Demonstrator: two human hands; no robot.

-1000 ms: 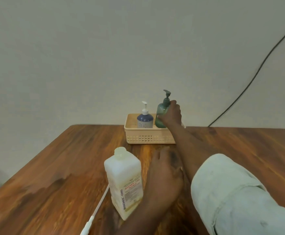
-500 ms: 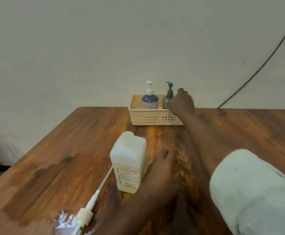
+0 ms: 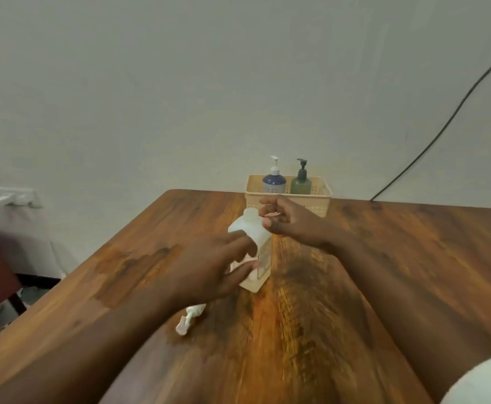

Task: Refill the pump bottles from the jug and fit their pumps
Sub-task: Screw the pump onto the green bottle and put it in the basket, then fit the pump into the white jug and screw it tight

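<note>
- The desk [image 3: 384, 272] before me is reddish-brown wood with darker grain streaks.
- The jug [image 3: 257, 233] is translucent white, its label pale.
- The far basket [image 3: 320, 199] is beige with a fine lattice pattern.
- The left bottle [image 3: 274, 183] is navy over white dots, white pump.
- The right bottle [image 3: 300, 183] is dark green.
- My right sleeve [image 3: 480, 383] is white.

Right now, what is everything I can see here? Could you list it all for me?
Table: one, brown wood, fills the foreground.
Basket: one, beige, far edge of the table by the wall.
Pump bottles: two, in the basket; blue bottle on the left, green bottle on the right, both with pumps on.
Jug: one, white, upright mid-table.
Loose pump: one, white, lying near the jug.
Cable: one, dark, on the wall.
Hands: left hand at the jug's side; right hand by its cap.
</note>
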